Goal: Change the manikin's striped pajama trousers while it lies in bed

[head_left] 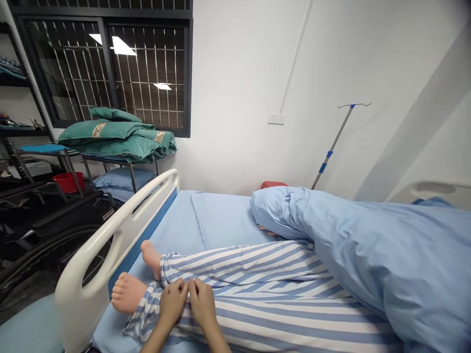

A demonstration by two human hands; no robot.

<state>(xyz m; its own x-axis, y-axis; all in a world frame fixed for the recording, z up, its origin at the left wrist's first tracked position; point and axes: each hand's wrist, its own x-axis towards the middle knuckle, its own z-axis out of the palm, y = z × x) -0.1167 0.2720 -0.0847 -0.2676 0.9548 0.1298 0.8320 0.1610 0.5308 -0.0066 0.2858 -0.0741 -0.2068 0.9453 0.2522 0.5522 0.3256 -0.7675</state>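
A manikin lies on the bed in blue-and-white striped trousers (257, 304), its bare feet (128, 293) at the footboard end. My left hand (172, 300) is closed over the nearer lower leg, just above the ankle. Close beside it, my right hand (201, 300) is closed too, with the knuckles of both almost touching. The fingers curl down toward the striped cloth; whether they pinch any of it is hidden. A light blue quilt (353, 245), folded back to the right, covers the manikin's upper part. Some fingers of the manikin (268, 230) show under its edge.
The white footboard (99, 245) rises left of the feet, with a black wheelchair (55, 235) beyond it. Green bedding (117, 135) is piled on a stand below the barred window. An IV pole (333, 147) stands behind the bed. A red bucket (69, 182) is at the left.
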